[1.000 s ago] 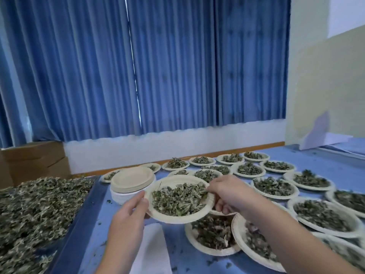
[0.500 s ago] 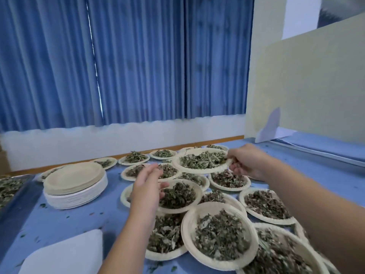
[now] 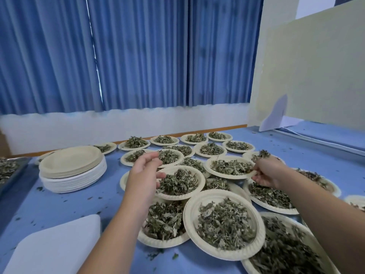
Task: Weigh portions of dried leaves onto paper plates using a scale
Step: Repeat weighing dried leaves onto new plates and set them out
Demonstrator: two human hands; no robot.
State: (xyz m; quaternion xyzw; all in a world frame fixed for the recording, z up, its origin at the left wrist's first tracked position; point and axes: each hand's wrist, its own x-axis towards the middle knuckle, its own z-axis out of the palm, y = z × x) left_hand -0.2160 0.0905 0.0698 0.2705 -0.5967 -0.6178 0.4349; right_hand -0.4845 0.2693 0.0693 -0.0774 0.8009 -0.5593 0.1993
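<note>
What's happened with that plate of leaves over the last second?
The right hand carried the plate rightward, away from the stack, down among the filled plates, still pinching its rim. The left hand let go and hovers open. Stack and filled plates stayed put.

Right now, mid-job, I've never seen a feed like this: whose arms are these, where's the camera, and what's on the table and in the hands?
No machine here: these are a person's two bare arms. The single picture comes from a camera worn on their head, looking forward and down. The right hand pinches the rim of a paper plate heaped with dried leaves, among many filled plates crowded on the blue table. The left hand holds nothing, fingers loosely curled above another filled plate. To the left stands a stack of empty plates; at the far left edge, a tray of loose leaves. The white flat object nearest the camera may be the scale, but I cannot tell.
</note>
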